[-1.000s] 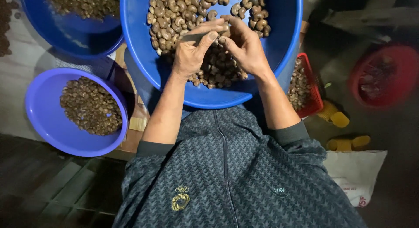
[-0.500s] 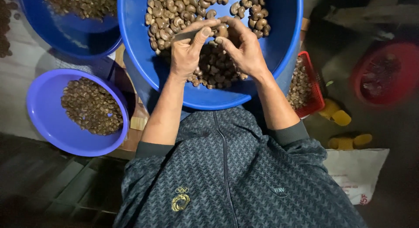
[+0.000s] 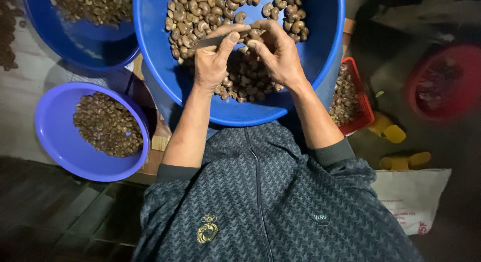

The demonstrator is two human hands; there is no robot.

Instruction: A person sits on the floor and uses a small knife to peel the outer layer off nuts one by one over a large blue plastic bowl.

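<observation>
Both hands work over the big blue basin (image 3: 320,66), inside its rim, nuts (image 3: 200,14) heaped beneath and beyond. Left hand (image 3: 213,61) is closed around a thin blade (image 3: 210,40); right hand (image 3: 280,54) pinches a nut (image 3: 253,35) at the blade's tip. A smaller bowl (image 3: 55,141) lies well left.

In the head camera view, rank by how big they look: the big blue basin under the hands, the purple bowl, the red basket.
1. Big blue basin, cut off at the top.
2. Purple bowl.
3. Red basket, partly hidden behind the basin, so its full size is unsure.
</observation>
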